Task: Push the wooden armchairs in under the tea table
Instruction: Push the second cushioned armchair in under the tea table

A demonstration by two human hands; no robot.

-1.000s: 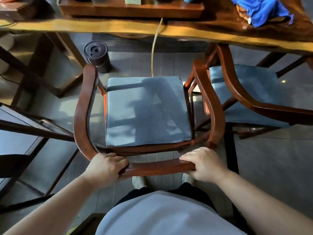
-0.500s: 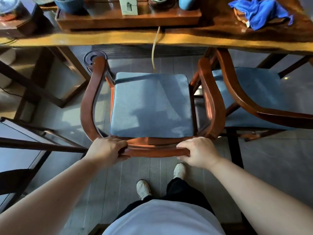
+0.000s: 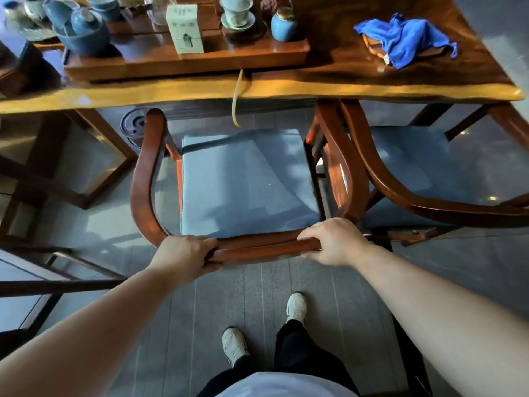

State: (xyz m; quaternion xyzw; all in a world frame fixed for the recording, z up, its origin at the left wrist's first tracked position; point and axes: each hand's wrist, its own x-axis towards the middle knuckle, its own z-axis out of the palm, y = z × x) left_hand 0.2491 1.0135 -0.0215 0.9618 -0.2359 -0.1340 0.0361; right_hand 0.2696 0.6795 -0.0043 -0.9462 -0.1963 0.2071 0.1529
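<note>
Both the left hand (image 3: pixel 184 253) and right hand (image 3: pixel 333 242) grip the back rail of the wooden armchair (image 3: pixel 148 179), its arm tips at the tea table (image 3: pixel 286 87) edge, hemmed by a second armchair (image 3: pixel 380 179) touching its right arm and a round dark bin (image 3: pixel 133 128) by its left

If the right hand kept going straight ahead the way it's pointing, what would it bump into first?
Probably the tea table's edge: the right hand grips the armchair's back rail, pointing forward over the blue cushion. Depth is unclear.
</note>
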